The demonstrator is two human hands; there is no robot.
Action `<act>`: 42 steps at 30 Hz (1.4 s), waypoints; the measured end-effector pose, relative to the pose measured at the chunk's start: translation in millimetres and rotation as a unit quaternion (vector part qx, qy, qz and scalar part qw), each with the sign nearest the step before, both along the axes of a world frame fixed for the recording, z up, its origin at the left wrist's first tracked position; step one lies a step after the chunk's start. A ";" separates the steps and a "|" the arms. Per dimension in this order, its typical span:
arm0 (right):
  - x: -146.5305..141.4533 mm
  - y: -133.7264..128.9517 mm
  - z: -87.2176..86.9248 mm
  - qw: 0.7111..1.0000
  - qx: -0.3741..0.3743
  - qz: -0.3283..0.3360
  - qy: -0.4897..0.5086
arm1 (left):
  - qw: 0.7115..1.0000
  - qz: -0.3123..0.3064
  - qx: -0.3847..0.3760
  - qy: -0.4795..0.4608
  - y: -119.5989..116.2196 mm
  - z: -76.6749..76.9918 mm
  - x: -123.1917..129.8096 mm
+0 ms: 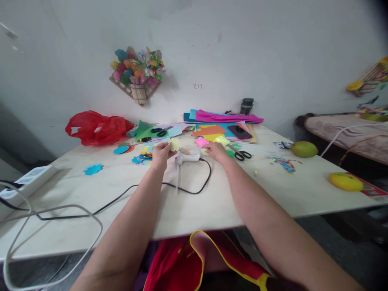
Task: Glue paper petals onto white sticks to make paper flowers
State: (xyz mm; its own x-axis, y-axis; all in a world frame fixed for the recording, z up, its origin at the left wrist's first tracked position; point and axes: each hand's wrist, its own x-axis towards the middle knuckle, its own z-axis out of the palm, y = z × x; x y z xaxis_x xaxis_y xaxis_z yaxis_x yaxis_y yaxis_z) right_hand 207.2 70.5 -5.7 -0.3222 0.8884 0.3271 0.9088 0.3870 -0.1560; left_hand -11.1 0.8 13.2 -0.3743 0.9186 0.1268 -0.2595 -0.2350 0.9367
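Between its fingertips, my left hand [161, 153] pinches a pale yellow paper cutout [175, 144] with a rounded outline, raised a little off the table. My right hand [217, 152] has its fingertips together at the edge of another small pale yellow paper piece [204, 152], mostly covered by the fingers. A pink paper piece [201, 142] and a bright yellow one [222, 140] lie just beyond that hand. A white glue gun [189, 157] rests between my hands, with a clear glue stick pointing toward me. Black-handled scissors [242, 155] lie right of my right hand.
Blue cutouts [93, 169], a red plastic bag [98, 127] and a power strip [28, 184] are on the left. Coloured sheets [212, 130], a phone [239, 132] and second scissors [161, 131] lie behind. Two mangoes [304, 149] sit right. A black cord [121, 198] crosses the table.
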 end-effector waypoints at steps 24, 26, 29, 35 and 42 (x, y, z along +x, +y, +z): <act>3.9 5.5 -0.3 0.981 0.050 -0.014 0.187 | 1.000 0.015 -0.001 -0.015 0.4 1.1 -1.0; 3.1 4.9 2.4 0.974 0.054 0.009 0.221 | 1.000 0.013 0.002 -0.023 0.5 1.4 -1.3; -3.1 0.9 9.0 0.966 0.063 0.069 0.240 | 1.000 0.013 0.003 -0.028 0.7 1.6 -1.5; -32.6 -23.4 17.6 0.981 -0.022 0.168 0.097 | 0.999 0.019 0.020 -0.032 2.2 0.6 -1.5; -71.8 -54.0 9.9 0.988 0.013 0.099 -0.115 | 0.999 0.002 0.036 -0.041 3.6 -3.2 -4.9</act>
State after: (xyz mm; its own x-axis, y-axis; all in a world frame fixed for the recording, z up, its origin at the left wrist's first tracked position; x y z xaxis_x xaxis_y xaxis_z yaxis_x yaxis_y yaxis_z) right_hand 135.4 16.5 4.1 -0.5578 0.7927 0.2460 0.8249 0.5623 0.0587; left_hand -16.0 4.4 10.0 -0.3892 0.9070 0.1609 -0.3333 -0.3015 0.8933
